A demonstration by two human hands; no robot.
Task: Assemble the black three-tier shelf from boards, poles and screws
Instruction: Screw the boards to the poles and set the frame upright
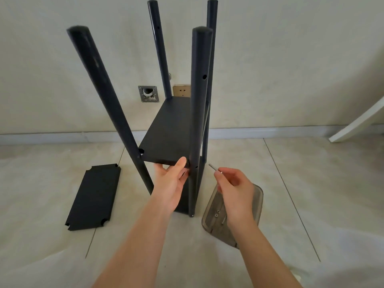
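Shelf frame (pixel 187 129): four black poles standing upright on the tiled floor (pixel 291 183), against the wall.
Middle board (pixel 168 132): black, set between the poles of the shelf frame, its near edge at the front right pole (pixel 198 104).
Spare board (pixel 93 197): black, flat on the floor, left of the shelf frame and apart from it.
Tray (pixel 257 196): clear plastic, on the floor just right of the shelf frame's front foot; small hardware lies inside it.
Your left hand (pixel 171 179): grips the middle board's near edge, thumb on top, fingers under.
Your right hand (pixel 234 186): pinches a screw (pixel 214 167), its tip just right of the front right pole.
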